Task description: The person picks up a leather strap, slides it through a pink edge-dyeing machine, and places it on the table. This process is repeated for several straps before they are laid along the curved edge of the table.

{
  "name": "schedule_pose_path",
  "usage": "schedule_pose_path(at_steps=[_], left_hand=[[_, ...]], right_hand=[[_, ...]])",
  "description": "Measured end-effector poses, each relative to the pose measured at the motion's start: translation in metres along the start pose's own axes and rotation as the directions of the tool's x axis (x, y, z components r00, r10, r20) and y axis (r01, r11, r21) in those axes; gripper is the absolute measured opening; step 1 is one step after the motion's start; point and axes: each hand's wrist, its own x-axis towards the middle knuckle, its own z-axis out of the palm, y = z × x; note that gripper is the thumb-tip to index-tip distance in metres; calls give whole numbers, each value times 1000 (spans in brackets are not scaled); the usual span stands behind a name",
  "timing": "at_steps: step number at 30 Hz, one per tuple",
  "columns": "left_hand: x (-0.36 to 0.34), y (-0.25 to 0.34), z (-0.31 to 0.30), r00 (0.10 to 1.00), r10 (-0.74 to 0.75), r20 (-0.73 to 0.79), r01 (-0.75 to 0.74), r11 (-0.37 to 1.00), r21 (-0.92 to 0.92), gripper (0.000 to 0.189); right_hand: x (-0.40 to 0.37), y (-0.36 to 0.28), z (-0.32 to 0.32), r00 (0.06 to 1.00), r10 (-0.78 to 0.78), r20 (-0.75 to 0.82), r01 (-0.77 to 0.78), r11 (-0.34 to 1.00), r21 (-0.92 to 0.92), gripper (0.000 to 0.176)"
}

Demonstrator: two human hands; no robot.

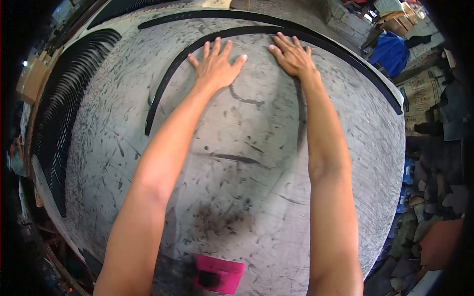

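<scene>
In the head view, we see the left hand (215,69) and right hand (294,58), grips splayed, grasping nothing, fingertips against a long, curved, black, leather-like strap (247,30), seemingly steadying it on the smudged grey worktop (375,163).

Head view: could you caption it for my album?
Left hand and right hand spread wide at a curved black strip on a smudged gray tabletop.

No words, numbers or brands could be read with any certainty. At the far right, a pale sack (419,98) carried printed marks that looked like lettering, but the print was too small and blurred to make out a single letter of it.
</scene>
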Motion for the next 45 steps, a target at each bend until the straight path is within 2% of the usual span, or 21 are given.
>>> schedule_pose_path(at_steps=[2, 6, 11, 14, 16, 18, 22, 23, 25, 29, 31, 32, 36, 38, 41, 45], left_hand=[[18, -8, 2, 998, 55, -7, -55, 998, 11, 76], [57, -32, 13, 991, 132, -34, -132, 991, -1, 82], [92, -63, 18, 985, 169, -34, -169, 985, 21, 83], [106, -87, 15, 980, 197, -29, -196, 980, 46, 81], [112, -107, 16, 988, 150, -29, -148, 987, 62, 80], [124, -124, 21, 977, 193, -95, -184, 978, 97, 80], [133, -149, 13, 980, 184, -82, -171, 976, 138, 81], [132, -156, 10, 981, 176, -77, -163, 976, 145, 81], [116, -157, -26, 984, 128, 122, -129, 992, -1, 80], [124, -203, -25, 993, 78, 87, -82, 996, 45, 82], [141, -237, 4, 990, 48, -130, -31, 991, 130, 82], [143, -243, 7, 989, 39, -145, -20, 991, 132, 82], [149, -254, -6, 990, -75, -122, 87, 992, 94, 87], [150, -247, -6, 981, -163, -109, 178, 973, 146, 89], [149, -244, -11, 982, -169, -89, 181, 969, 165, 87], [141, -226, -34, 971, -236, 39, 222, 949, 226, 86]], right_hand=[[8, -2, 3, 997, 75, -10, -75, 997, -10, 65], [22, -11, 2, 987, 155, 33, -153, 987, -44, 65], [40, -20, 6, 968, 244, 52, -241, 969, -49, 66], [42, -19, 9, 973, 230, 29, -229, 973, -41, 67], [44, -16, 13, 975, 221, -8, -221, 975, -38, 68], [45, -10, 14, 976, 216, 5, -216, 976, -34, 71], [48, -6, 17, 976, 216, 9, -215, 976, -30, 74], [47, -5, 18, 976, 218, 7, -218, 976, -25, 75], [49, -1, 18, 977, 212, 4, -212, 977, -23, 76], [48, -1, 20, 980, 201, -9, -201, 979, -21, 75], [44, -4, 19, 982, 190, -27, -190, 982, -14, 74], [41, -5, 18, 982, 184, -38, -184, 983, -23, 74], [35, -8, 16, 981, 191, -47, -193, 980, -49, 73], [24, -9, 14, 980, 196, -30, -197, 978, -69, 71], [-9, -9, 6, 984, 177, -34, -179, 982, -65, 69], [-73, -15, -9, 981, 189, -40, -191, 981, -37, 64]])
